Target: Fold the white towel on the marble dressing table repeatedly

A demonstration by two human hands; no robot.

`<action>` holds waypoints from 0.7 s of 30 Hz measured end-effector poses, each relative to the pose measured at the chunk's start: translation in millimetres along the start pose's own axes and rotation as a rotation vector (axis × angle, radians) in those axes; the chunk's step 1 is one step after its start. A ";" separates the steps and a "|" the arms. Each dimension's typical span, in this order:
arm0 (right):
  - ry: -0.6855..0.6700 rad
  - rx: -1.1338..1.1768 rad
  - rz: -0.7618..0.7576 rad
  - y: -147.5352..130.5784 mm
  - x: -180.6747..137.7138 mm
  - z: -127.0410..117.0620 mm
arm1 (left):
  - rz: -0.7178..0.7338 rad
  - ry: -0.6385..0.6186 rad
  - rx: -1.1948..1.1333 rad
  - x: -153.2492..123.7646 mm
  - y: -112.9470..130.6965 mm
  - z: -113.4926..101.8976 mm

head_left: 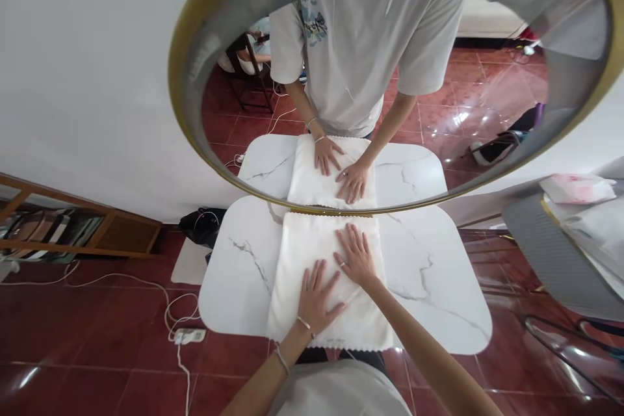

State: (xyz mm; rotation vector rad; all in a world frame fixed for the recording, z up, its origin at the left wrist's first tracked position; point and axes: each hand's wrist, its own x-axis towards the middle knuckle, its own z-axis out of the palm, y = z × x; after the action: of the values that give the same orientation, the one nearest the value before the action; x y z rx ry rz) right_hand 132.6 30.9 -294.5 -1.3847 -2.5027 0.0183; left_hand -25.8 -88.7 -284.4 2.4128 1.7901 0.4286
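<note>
A white cloth (292, 273) with scalloped edges, perhaps a towel, lies flat across the middle of a white marble-patterned table (429, 273). My left hand (316, 299) rests palm down on its nearer left part, fingers spread. Farther up and to the right, my right hand (357, 255) is also pressed flat on the cloth with its fingers apart. Neither hand grips anything. The cloth's near edge reaches the front of the table, and its far edge lies just below the mirror.
A large round mirror (341, 97) with a gold rim leans over the table's far side, reflecting my torso and hands. A folding chair (560, 253) holding bags stands at right. To the left are a power strip (190, 336) with cables, a black bag (202, 226) and a wooden shelf (129, 234).
</note>
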 end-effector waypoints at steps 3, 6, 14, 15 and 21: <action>-0.009 0.029 -0.039 -38.8 18.4 11.7 | -0.026 -0.006 0.043 -19.8 -31.1 -15.7; -0.006 0.060 -0.064 -77.7 35.0 23.9 | -0.043 -0.003 0.073 -40.9 -63.4 -31.3; 0.009 0.110 -0.073 -130.1 50.4 35.7 | -0.272 0.033 -0.009 -34.9 -144.1 -59.5; 0.011 0.108 -0.065 -130.9 50.6 35.4 | -0.324 0.057 -0.003 -25.2 -153.5 -59.9; -0.007 0.101 -0.054 -138.2 72.9 39.9 | -0.511 0.059 0.062 30.9 -203.5 -54.9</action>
State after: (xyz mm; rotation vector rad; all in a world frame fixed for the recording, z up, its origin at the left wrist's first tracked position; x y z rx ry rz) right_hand -28.4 21.9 -295.6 -1.2799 -2.5069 0.1368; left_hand -220.6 -2.6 -278.1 1.8807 2.3691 0.3903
